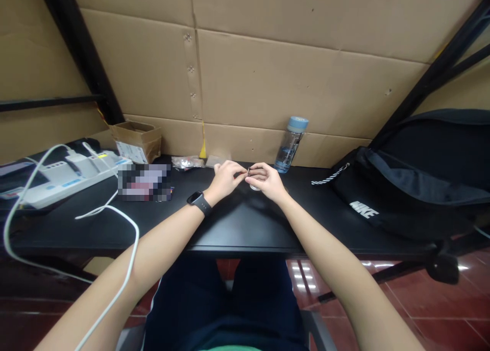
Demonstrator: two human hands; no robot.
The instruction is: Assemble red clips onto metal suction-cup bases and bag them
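Over the middle of the black table, my left hand (227,178) and my right hand (267,181) meet at the fingertips. Both are closed in a pinch around a small, thin, shiny piece (248,172), too small for me to name. Beneath the fingers of my right hand a small whitish round thing (254,187) shows in part; whether the hand touches it I cannot tell. A dark smartwatch (199,202) is on my left wrist. The inner fingers of both hands are partly hidden.
A water bottle (291,145) stands behind my right hand. Clear plastic packets (188,162) and an open cardboard box (138,139) lie left, with a power strip (76,177) and a white cable (133,226) crossing my left forearm. A black backpack (398,187) sits right.
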